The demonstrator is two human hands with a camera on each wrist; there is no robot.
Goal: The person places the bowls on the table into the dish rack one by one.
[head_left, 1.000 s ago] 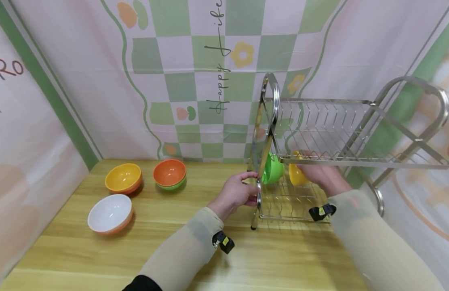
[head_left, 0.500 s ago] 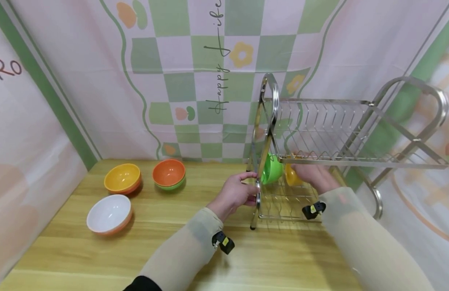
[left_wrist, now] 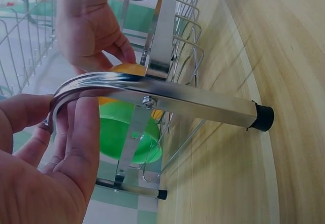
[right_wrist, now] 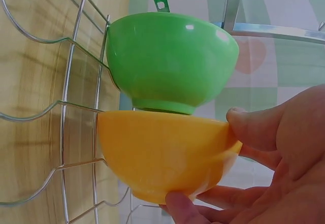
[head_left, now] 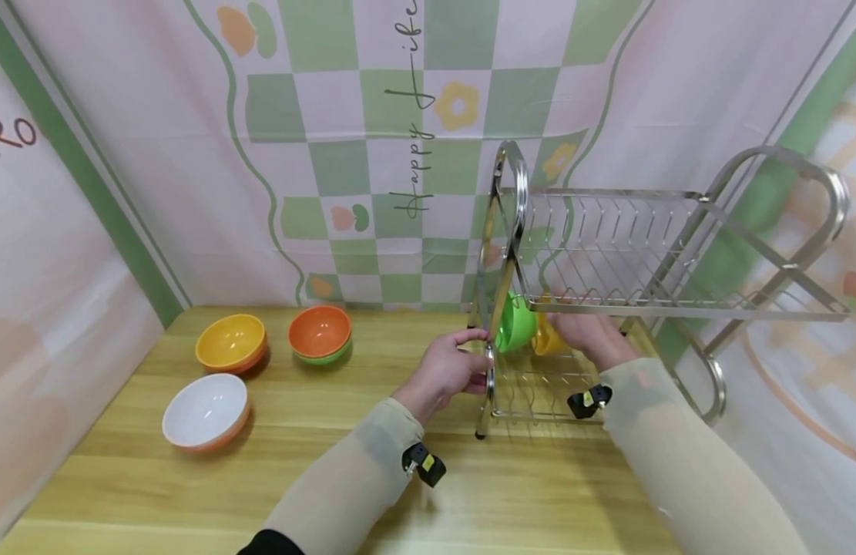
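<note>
Right hand pinched the yellow bowl on edge in the lower rack, beside the green bowl; left hand gripped the end frame. Step, presumably: seating; next likely needed steady release.

Beige sleeves, black wrist cameras

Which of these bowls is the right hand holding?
The yellow bowl inside the rack, beside the green bowl there. The right hand grips only this one; the other yellow bowl stands outside the rack.
</note>
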